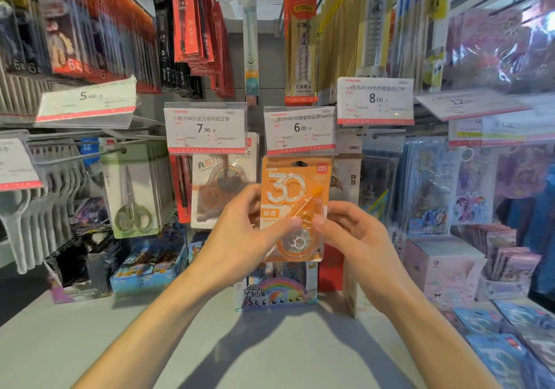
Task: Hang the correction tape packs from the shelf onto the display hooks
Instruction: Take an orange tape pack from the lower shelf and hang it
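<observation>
An orange correction tape pack (295,196) with a big "30" stands upright in the middle of the head view, right under the 6.00 price tag (300,129). My left hand (243,232) pinches its left edge and lower middle. My right hand (351,232) pinches its lower right side. The pack's hang hole at the top sits just below the tag; the hook itself is hidden behind the tag. Several blue correction tape packs (504,343) lie on the grey shelf (180,343) at the lower right.
A brown correction tape pack (222,190) hangs left under the 7.90 tag. Scissors packs (132,190) hang further left. Sticker sheets (429,184) hang right. Toy boxes (276,292) stand on the shelf below the orange pack, a pink box (444,268) to the right.
</observation>
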### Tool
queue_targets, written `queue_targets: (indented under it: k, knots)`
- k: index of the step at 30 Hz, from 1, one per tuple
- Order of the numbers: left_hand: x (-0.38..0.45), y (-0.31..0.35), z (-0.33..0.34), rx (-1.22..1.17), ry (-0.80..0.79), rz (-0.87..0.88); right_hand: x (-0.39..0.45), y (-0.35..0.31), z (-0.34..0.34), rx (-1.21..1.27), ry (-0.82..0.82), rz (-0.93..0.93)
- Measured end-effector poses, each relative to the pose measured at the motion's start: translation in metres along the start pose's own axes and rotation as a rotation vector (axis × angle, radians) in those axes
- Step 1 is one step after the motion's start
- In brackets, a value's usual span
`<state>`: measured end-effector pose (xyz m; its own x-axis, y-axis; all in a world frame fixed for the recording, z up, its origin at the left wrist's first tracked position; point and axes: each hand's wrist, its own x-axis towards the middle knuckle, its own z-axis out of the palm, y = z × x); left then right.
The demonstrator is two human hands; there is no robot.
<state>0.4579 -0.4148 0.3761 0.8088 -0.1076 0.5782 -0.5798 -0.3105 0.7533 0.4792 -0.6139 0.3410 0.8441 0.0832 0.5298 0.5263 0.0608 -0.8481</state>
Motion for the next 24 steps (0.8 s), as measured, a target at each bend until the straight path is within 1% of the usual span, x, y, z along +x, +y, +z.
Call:
queue_targets:
  k: [4, 8, 12, 16, 20, 24]
  knots:
    - [0.007, 0.004, -0.002, -0.025, 0.052, 0.002, 0.001, 0.002, -0.014, 0.122, 0.127, 0.037]
    - [0.012, 0.015, -0.001, 0.012, 0.030, 0.026, 0.000, 0.006, -0.025, 0.135, 0.211, 0.081]
    - [0.015, 0.026, 0.002, -0.037, 0.011, 0.053, -0.002, 0.009, -0.029, 0.111, 0.210, 0.092]
    - [0.011, 0.034, -0.001, -0.084, 0.041, 0.114, -0.004, 0.009, -0.029, 0.093, 0.195, 0.091]
    - [0.010, 0.048, -0.011, -0.154, 0.077, 0.193, -0.003, 0.004, -0.026, 0.082, 0.172, 0.057]
    - [0.013, 0.060, -0.022, -0.236, 0.078, 0.233, 0.000, -0.008, -0.017, 0.086, 0.163, -0.005]
